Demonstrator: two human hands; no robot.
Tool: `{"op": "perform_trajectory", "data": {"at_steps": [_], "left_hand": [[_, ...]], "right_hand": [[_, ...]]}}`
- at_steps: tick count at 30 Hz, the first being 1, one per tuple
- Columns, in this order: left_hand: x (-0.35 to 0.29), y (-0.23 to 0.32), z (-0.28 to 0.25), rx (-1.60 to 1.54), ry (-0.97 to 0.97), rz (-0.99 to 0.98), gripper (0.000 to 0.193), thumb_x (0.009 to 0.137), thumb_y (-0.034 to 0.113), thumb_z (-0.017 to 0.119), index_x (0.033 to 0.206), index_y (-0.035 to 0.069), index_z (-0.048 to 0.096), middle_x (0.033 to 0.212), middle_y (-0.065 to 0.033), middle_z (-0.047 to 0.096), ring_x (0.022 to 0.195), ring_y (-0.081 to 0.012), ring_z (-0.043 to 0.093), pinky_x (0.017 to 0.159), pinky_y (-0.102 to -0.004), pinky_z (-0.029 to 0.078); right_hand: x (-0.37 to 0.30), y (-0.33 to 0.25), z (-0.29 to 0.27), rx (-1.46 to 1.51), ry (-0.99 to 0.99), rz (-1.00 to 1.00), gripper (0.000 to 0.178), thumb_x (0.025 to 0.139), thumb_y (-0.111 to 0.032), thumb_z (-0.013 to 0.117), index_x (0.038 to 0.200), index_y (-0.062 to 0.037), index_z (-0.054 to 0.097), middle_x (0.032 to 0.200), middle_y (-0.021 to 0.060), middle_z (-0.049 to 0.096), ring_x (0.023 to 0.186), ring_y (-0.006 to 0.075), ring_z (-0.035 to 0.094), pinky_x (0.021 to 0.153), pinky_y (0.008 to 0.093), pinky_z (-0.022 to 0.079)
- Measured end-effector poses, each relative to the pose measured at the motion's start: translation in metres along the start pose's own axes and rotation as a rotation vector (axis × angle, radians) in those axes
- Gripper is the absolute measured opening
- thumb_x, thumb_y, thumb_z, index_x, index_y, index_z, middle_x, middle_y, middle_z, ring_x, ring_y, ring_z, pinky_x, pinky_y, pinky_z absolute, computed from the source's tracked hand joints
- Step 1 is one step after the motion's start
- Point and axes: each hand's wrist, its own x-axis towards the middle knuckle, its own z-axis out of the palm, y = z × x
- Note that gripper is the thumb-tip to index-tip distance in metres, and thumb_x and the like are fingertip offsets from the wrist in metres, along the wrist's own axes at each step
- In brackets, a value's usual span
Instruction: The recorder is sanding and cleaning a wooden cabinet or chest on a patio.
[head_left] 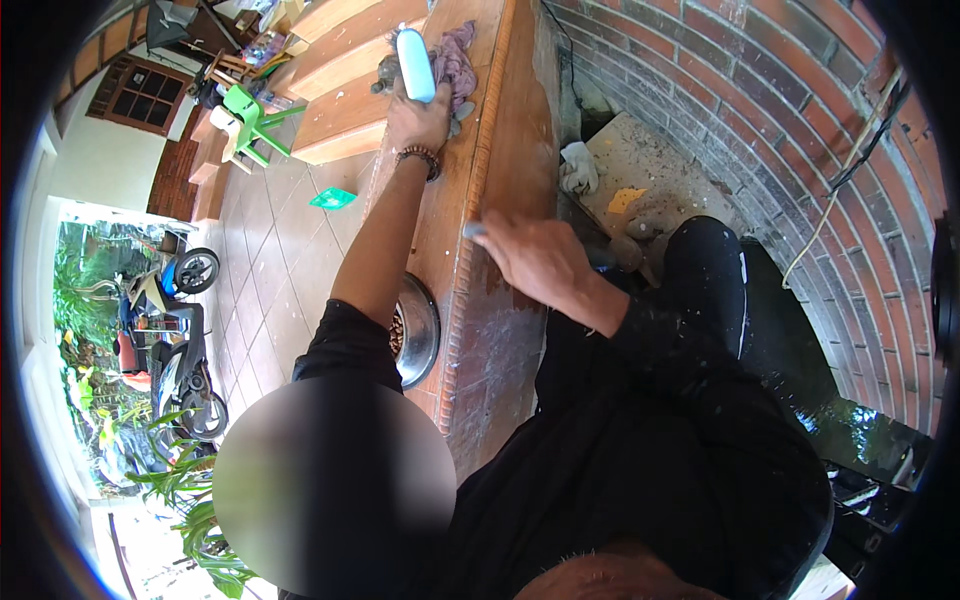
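My left hand (418, 124), with a beaded bracelet at the wrist, reaches to the far part of the wooden ledge (480, 160). A light blue bottle-like thing (415, 65) overlaps its fingers, so their grip is hidden. Beside it lie a crumpled purple cloth (456, 62) and some grey lumps (387, 72). Closer to me, my right hand (540, 262) is at the ledge's carved edge, its fingers closed on a small grey piece (473, 230) whose kind I cannot make out.
A metal bowl (425, 335) of brown pellets sits left of the ledge's near part. Wooden steps (340, 85), a green chair (255, 122) and a green item (333, 198) are leftward. A brick wall (800, 130) curves along the right; a whitish glove-like cloth (579, 168) lies below it.
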Motion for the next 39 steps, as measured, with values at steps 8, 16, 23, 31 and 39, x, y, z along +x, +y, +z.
{"op": "perform_trajectory", "data": {"at_steps": [8,16,23,31,39], "left_hand": [[0.003,-0.001,0.003,0.041,-0.001,-0.018,0.093,0.079,0.053,0.070,0.145,-0.006,0.043,0.128,-0.0354,0.060,0.118,-0.0484,0.060,0.099,-0.0515,0.049],[-0.003,0.000,0.001,-0.075,0.005,-0.010,0.072,0.079,0.046,0.073,0.128,-0.005,0.056,0.114,-0.0324,0.067,0.107,-0.0465,0.065,0.093,-0.0502,0.051],[-0.006,0.002,0.000,-0.129,0.028,0.033,0.062,0.079,0.038,0.074,0.122,-0.005,0.059,0.096,-0.0302,0.070,0.090,-0.0455,0.069,0.079,-0.0492,0.054],[0.001,-0.005,0.005,-0.146,0.018,-0.032,0.067,0.080,0.032,0.076,0.132,-0.004,0.055,0.103,-0.0300,0.069,0.094,-0.0451,0.068,0.082,-0.0498,0.053],[-0.001,0.004,-0.001,-0.118,-0.106,-0.005,0.072,0.079,0.029,0.073,0.139,-0.004,0.050,0.120,-0.0317,0.064,0.109,-0.0454,0.063,0.093,-0.0487,0.051]], "right_hand": [[0.012,0.007,0.000,-0.016,-0.002,0.074,0.020,0.100,-0.029,0.059,0.102,-0.0095,0.059,0.072,0.0118,0.065,0.056,0.0301,0.068,0.047,0.0407,0.053],[0.006,0.024,0.019,0.178,0.086,0.123,0.023,0.100,-0.031,0.061,0.098,-0.0087,0.058,0.070,0.0133,0.065,0.060,0.0352,0.067,0.051,0.0462,0.052],[0.066,0.102,0.040,0.307,0.247,0.065,0.026,0.098,-0.030,0.064,0.098,-0.0055,0.058,0.078,0.0211,0.065,0.075,0.0440,0.065,0.062,0.0515,0.049],[0.188,0.207,0.048,0.136,0.273,0.249,0.031,0.101,-0.038,0.057,0.108,-0.0081,0.061,0.091,0.0231,0.069,0.084,0.0459,0.066,0.068,0.0532,0.051],[0.282,0.367,0.057,0.133,0.343,0.370,0.047,0.101,-0.046,0.054,0.126,-0.0077,0.061,0.114,0.0251,0.067,0.105,0.0439,0.064,0.088,0.0515,0.051]]}}
